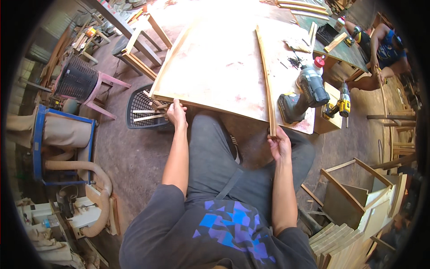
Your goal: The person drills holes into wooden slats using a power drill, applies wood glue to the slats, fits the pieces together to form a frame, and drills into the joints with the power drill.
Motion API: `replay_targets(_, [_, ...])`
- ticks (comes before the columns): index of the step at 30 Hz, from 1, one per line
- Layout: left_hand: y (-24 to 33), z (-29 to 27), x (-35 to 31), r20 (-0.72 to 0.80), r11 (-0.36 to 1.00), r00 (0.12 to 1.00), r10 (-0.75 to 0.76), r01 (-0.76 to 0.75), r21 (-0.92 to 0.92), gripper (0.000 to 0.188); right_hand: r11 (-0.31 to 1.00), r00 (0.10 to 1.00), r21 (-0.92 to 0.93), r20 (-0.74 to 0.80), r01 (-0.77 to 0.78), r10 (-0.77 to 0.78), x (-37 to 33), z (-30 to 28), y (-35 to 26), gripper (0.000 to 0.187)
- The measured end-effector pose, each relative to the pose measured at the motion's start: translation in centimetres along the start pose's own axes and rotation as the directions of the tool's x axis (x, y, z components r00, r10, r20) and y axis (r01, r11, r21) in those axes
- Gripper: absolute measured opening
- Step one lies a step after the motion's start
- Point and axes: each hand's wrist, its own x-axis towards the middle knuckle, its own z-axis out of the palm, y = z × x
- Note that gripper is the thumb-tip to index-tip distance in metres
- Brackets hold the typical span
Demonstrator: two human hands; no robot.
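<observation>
My right hand is closed around the near end of a long, narrow wooden strip. The strip runs away from me across the pale worktop. My left hand grips the wooden edge along the worktop's near side, close to its left corner; whether that edge is a separate piece I cannot tell. Right of the strip stands a dark cordless drill with its battery base on the worktop. A bottle with a red cap is behind it, and small dark bits lie close by.
A yellow drill rests beyond the worktop's right edge. Below the left corner sits a dark basket with wood offcuts. A pink stool and a blue-framed machine with a hose stand left. Another person sits far right. Stacked boards lie lower right.
</observation>
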Motion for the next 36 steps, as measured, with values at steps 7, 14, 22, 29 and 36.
replay_targets(7, [4.3,4.5,-17.8,0.642,0.974,0.734,0.219,-0.124,-0.190,0.016,0.965,0.987,0.260,-0.156,0.003,0.039,2.5,0.2,3.5,0.008])
replay_targets(14, [21.7,1.4,-29.6,0.798,0.659,-0.203,0.567,0.693,-0.292,0.016,0.988,0.929,-0.114,-0.344,0.107,-0.140,-0.5,0.8,2.3,0.019])
replay_targets(22, [23.8,1.2,-32.9,0.554,0.335,-0.007,0.832,0.803,-0.493,0.025,0.823,0.832,-0.461,-0.269,0.331,-0.485,-3.8,1.2,1.4,0.016])
replay_targets(29, [24.5,-0.4,-31.9,0.582,0.323,0.065,0.811,0.779,-0.537,0.025,0.792,0.840,-0.525,-0.237,0.312,-0.488,-2.8,0.4,4.9,0.017])
replay_targets(36, [23.9,1.7,-29.7,0.475,0.503,-0.307,0.825,0.782,-0.368,0.019,0.678,0.659,-0.588,-0.301,0.440,-0.689,-2.1,-1.4,-0.8,0.016])
